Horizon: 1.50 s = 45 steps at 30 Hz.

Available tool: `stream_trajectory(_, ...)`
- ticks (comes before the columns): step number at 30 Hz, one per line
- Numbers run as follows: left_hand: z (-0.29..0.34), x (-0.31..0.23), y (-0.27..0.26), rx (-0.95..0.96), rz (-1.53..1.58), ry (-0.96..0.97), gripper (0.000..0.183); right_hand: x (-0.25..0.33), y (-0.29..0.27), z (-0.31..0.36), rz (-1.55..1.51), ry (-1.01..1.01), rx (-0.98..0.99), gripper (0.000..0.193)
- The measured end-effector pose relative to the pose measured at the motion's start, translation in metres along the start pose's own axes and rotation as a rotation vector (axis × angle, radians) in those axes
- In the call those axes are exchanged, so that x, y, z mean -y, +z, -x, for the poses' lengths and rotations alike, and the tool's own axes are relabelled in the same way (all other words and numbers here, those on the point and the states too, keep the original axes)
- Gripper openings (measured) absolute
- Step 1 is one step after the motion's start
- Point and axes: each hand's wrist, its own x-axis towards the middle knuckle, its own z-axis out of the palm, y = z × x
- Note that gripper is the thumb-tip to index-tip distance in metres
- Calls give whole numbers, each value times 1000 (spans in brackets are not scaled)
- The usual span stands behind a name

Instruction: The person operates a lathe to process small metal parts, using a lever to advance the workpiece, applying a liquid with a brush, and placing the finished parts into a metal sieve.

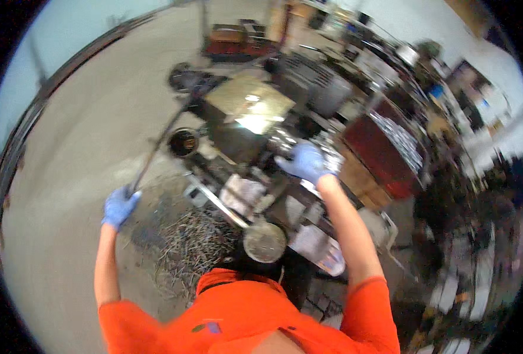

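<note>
My left hand point(120, 206), in a blue glove, is closed round the lower end of a long dark rod point(157, 143). The rod slants up and away to a dark machine with a flat, yellowish metal top point(249, 97), where a bright patch of light falls. My right hand point(306, 161), gloved in blue too, is over the right side of the machine, beside shiny metal pieces point(282, 140). Its thumb stands apart from the fingers, and I see nothing held in it. Motion blurs the fingertips.
Below the machine lies a heap of thin metal scraps point(193, 245), next to a round pale-topped stool or can point(264, 242). A crumpled cloth point(242, 193) rests nearer me. On the right stands a dark red bin point(382, 144) with silvery pieces. A dark round cup point(184, 142) is at the left.
</note>
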Motion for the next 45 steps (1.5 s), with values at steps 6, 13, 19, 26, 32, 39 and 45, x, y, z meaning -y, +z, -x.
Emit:
stream_trajectory(6,3,1,-3,141,-96,-24,50,2,-2,8,-264,105,26,45)
stream_trajectory(13,52,31,-13,123,-158,-128,43,-4,16,-16,-335,148,-42,47)
stream_trajectory(19,58,50,-4,139,-203,-187,35,-1,16,-21,-358,160,-61,44)
stream_trajectory(26,-36,161,-32,-156,-514,76,11,-21,40,-21,-379,175,-177,34)
stream_trajectory(32,-78,172,-40,-116,-646,-116,11,-15,39,-19,-537,148,-228,32)
stream_trajectory(39,-54,115,-24,-234,-369,-358,19,-55,67,-19,-405,157,-233,36)
stream_trajectory(45,-17,93,-17,-242,-228,-432,19,-10,30,-11,-369,171,-158,40)
